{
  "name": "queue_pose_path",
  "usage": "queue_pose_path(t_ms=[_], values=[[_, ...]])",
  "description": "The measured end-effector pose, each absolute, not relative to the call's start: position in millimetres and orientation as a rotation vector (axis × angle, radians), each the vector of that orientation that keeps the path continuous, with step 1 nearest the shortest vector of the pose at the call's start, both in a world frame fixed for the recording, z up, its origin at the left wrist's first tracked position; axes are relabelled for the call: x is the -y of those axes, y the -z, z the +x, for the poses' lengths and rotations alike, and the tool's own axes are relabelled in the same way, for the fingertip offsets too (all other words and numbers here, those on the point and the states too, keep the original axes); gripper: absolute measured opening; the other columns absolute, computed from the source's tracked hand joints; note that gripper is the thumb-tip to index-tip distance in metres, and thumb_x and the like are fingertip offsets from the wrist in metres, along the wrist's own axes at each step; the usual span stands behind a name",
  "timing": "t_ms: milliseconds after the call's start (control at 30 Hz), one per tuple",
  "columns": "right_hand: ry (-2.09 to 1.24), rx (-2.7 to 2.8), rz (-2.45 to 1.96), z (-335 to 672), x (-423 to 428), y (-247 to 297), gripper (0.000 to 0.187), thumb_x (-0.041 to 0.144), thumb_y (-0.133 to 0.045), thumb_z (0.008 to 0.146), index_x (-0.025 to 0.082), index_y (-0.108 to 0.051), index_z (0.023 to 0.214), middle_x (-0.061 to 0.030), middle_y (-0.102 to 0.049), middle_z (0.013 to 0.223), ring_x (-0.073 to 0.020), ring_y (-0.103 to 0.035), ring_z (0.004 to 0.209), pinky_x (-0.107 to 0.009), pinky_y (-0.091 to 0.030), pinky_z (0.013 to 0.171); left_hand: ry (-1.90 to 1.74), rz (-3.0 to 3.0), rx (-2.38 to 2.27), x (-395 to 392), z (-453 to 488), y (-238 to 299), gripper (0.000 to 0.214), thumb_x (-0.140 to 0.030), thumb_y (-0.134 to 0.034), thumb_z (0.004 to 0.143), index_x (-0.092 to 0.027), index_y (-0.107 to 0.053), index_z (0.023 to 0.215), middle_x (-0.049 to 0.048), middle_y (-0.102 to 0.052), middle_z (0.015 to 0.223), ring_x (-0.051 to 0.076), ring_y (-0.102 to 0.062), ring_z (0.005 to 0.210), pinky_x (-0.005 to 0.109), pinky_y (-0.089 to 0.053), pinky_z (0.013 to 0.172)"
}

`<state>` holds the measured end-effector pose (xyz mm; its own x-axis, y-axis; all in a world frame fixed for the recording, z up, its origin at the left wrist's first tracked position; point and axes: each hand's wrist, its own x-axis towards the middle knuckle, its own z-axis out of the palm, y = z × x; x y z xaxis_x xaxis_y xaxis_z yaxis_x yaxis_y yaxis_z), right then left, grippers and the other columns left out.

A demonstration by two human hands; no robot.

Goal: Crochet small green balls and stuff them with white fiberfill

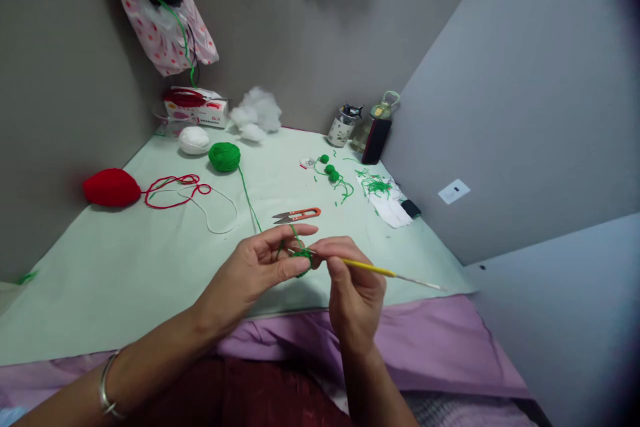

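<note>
We hold a small piece of green crochet [303,255] near the middle of the table's near edge, above the pale green tablecloth [150,280]. Our left hand [255,263] pinches it between the thumb and the fingers beneath, while the index finger reaches out straight to the right, with green yarn rising to it. Our right hand [357,287] grasps a yellow-handled crochet hook [367,267], thumb and fingers closed around the handle; its slim tip meets the crochet, and the metal far end points out to the right.

Just beyond our hands lie orange-handled thread snips [307,214], blades to the left. A green strand runs from our left hand to a green yarn ball [225,157] on the far left. Near that ball we see a white yarn ball [194,140], and farther left a red yarn ball [111,187] with its loose loops. White fluffy stuffing [256,115] sits at the far edge. To the right we have small green balls [331,172], white paper [395,215] strewn with green yarn snippets [376,186], and, farther off, a cup of pens [341,128] beside a bottle [384,109].
</note>
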<state>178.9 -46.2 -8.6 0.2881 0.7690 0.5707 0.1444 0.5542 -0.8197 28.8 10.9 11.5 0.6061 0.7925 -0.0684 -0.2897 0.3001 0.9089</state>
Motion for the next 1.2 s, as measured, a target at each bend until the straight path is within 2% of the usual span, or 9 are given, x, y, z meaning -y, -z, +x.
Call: queue_pose_path(t_ms=[100,200,333,467,533,667,833,1000,1200], values=[[-0.472,1.282,-0.933,180,47,10,0.02,0.02,-0.062,0.101,0.027,-0.08,0.103,-0.0043,-0.074,0.095,-0.0185,-0.067,0.093,-0.034,-0.055,0.081,-0.764,0.983,-0.551,-12,31,-16,0.055,-0.028,-0.085,0.082,-0.027,-0.071,0.135,0.0011,-0.067,0.092,0.016,-0.058,0.091,0.03,-0.044,0.091],[-0.616,1.153,-0.841,181,44,10,0.017,0.026,-0.063,0.1,0.026,-0.079,0.099,-0.004,-0.072,0.092,-0.0168,-0.068,0.081,-0.032,-0.056,0.071,-0.699,0.922,-0.521,-14,29,-20,0.064,-0.026,-0.082,0.083,-0.026,-0.063,0.144,0.0025,-0.071,0.096,0.018,-0.06,0.096,0.033,-0.042,0.097],[-0.826,0.949,-0.764,185,38,5,0.017,0.033,-0.067,0.098,0.023,-0.077,0.089,-0.0017,-0.07,0.082,-0.0122,-0.064,0.064,-0.027,-0.054,0.06,-0.598,0.8,-0.464,-16,25,-20,0.058,-0.023,-0.081,0.079,-0.02,-0.07,0.136,0.004,-0.069,0.095,0.018,-0.06,0.094,0.031,-0.041,0.094],[-0.947,0.854,-0.758,187,36,3,0.02,0.037,-0.068,0.097,0.022,-0.074,0.084,-0.0002,-0.067,0.076,-0.011,-0.06,0.059,-0.024,-0.052,0.056,-0.618,0.803,-0.471,-15,25,-18,0.048,-0.022,-0.081,0.078,-0.021,-0.076,0.126,0.0021,-0.063,0.091,0.015,-0.053,0.084,0.027,-0.042,0.081],[-0.917,0.903,-0.771,184,36,5,0.021,0.039,-0.068,0.097,0.023,-0.075,0.086,-0.0011,-0.07,0.08,-0.012,-0.062,0.063,-0.026,-0.053,0.06,-0.672,0.882,-0.517,-13,27,-18,0.049,-0.024,-0.081,0.08,-0.023,-0.074,0.128,0.0016,-0.063,0.091,0.015,-0.051,0.081,0.027,-0.042,0.075],[-0.695,1.088,-0.877,180,37,13,0.014,0.029,-0.066,0.099,0.027,-0.08,0.095,-0.0033,-0.076,0.093,-0.0163,-0.067,0.087,-0.03,-0.054,0.077,-0.7,1.077,-0.565,-9,31,-17,0.055,-0.028,-0.081,0.084,-0.028,-0.068,0.137,0.0019,-0.067,0.104,0.012,-0.047,0.071,0.025,-0.04,0.062],[-0.742,0.976,-0.86,183,37,15,0.014,0.032,-0.068,0.098,0.025,-0.079,0.094,-0.0019,-0.075,0.089,-0.0137,-0.063,0.075,-0.028,-0.052,0.072,-0.719,1.168,-0.571,-10,27,-16,0.04,-0.036,-0.072,0.095,-0.028,-0.071,0.135,0.0005,-0.066,0.098,0.011,-0.053,0.073,0.028,-0.045,0.076],[-0.873,0.864,-0.809,183,36,9,0.019,0.039,-0.071,0.095,0.022,-0.076,0.087,-0.0022,-0.074,0.083,-0.0129,-0.061,0.067,-0.028,-0.052,0.066,-0.775,1.12,-0.59,-13,25,-13,0.047,-0.031,-0.082,0.087,-0.029,-0.072,0.133,-0.0006,-0.06,0.091,0.015,-0.056,0.086,0.028,-0.043,0.081],[-0.894,0.873,-0.766,184,35,6,0.019,0.038,-0.07,0.095,0.022,-0.074,0.085,-0.0012,-0.072,0.079,-0.0127,-0.06,0.068,-0.027,-0.051,0.067,-0.754,1.242,-0.616,-17,21,-15,0.043,-0.034,-0.08,0.087,-0.028,-0.075,0.129,0.0004,-0.06,0.091,0.016,-0.053,0.081,0.032,-0.041,0.081]])
